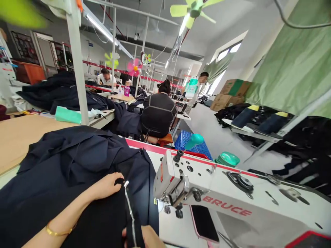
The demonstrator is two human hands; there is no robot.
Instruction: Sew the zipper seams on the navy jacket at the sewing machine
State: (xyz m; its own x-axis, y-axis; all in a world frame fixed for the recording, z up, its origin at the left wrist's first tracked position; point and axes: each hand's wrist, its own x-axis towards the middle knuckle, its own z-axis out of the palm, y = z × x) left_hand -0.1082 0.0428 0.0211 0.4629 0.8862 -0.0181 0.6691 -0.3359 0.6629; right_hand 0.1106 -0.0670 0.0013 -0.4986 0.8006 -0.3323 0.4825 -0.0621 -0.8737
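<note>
A white sewing machine (232,203) lettered BRUCE stands at the right, a phone (204,223) lying on the table (15,137) under its arm. Beyond it a seated person (158,113) in dark clothes faces away, beside a blue crate (192,146). Cardboard boxes (231,91) are stacked near a green curtain (294,62)

Sewing machine (232,196) rightward (open tabletop (23,137) left)
</note>
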